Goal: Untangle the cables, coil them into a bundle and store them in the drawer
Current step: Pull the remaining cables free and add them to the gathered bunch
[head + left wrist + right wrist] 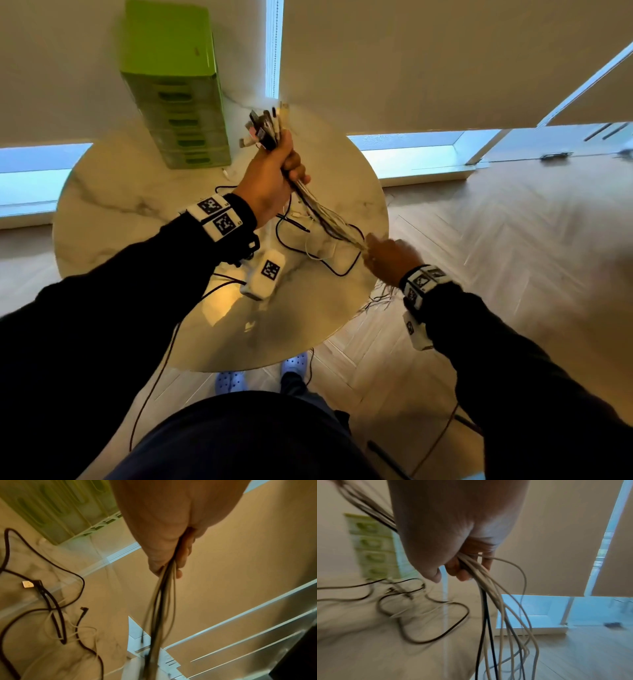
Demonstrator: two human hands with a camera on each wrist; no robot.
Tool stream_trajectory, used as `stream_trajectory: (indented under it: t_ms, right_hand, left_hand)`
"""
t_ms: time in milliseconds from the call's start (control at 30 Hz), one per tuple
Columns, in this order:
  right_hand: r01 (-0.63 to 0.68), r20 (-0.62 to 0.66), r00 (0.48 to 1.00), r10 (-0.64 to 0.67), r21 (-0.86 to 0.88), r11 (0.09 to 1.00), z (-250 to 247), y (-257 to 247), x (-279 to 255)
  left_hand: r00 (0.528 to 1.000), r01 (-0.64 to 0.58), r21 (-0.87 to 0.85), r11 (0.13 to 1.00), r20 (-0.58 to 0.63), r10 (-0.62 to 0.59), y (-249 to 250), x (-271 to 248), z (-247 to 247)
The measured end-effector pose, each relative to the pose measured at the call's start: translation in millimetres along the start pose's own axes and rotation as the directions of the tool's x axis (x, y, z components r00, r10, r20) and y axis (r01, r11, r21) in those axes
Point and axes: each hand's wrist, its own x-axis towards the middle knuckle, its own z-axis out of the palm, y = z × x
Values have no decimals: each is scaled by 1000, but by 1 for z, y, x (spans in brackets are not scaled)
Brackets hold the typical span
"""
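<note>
Left hand (274, 178), at twelve o'clock, fisted the cables (325, 219) below their plugs; right hand (387, 257), at four, curled fingers around them. Limp, light, probably slippery: grip near plugs.

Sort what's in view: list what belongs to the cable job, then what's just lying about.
Job:
cable bundle, gripped by left hand and right hand
loose cables on the table
green drawer unit

Lying about:
round marble table
window blinds

One cable bundle (322, 216), two hands, one green drawer unit (178, 99), one round table (113, 192).
</note>
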Motion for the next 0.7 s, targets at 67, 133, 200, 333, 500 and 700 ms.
stream_trajectory:
  t_ms: [67,133,200,333,500,700]
  right_hand:
    - [114,209,968,-136,117,987,12,-30,-5]
    - [204,362,898,-248,155,967,23,-60,-8]
    - [313,423,838,-344,142,939,26,-89,-12]
    - [454,496,736,-460,142,880,28,-133,-7]
    - [331,440,761,-476,368,869,22,-127,14]
    - [361,388,771,-505,387,848,-4,-101,53]
  left_hand:
    - [998,-32,-16,999,-60,31,-1,4,1]
    - [995,-41,36,999,-86,44,-5,4,-2]
    - [992,-48,98,994,-112,59,-12,3,-8]
    - [977,-57,260,964,-185,108,-12,3,-33]
    - [958,-90,295,951,-234,163,7,7,-74]
    - [905,-111,297,948,-364,220,22,8,-113]
